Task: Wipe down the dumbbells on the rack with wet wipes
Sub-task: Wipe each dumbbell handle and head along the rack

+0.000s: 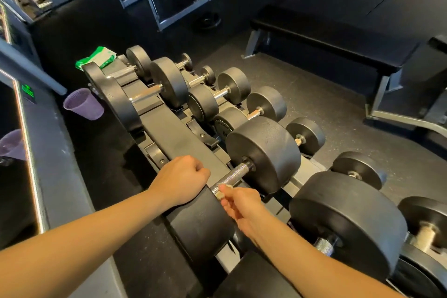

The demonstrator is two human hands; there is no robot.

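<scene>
The dumbbell heads [263,152] look like matt black rubber, faintly scuffed, while the handle [233,174] is bright metal with rough knurling. The wipe [220,193] is crumpled soft cloth, the packet [99,58] glossy plastic, the purple cup [83,104] ribbed translucent plastic.

The 2 bare forearms reach forward and converge. The left hand [181,180] is curled into a fist, knuckles up, resting on a dumbbell head [200,225]. Just beside it, the right hand [242,205] pinches a small wet wipe [219,192] between thumb and fingertips.
</scene>
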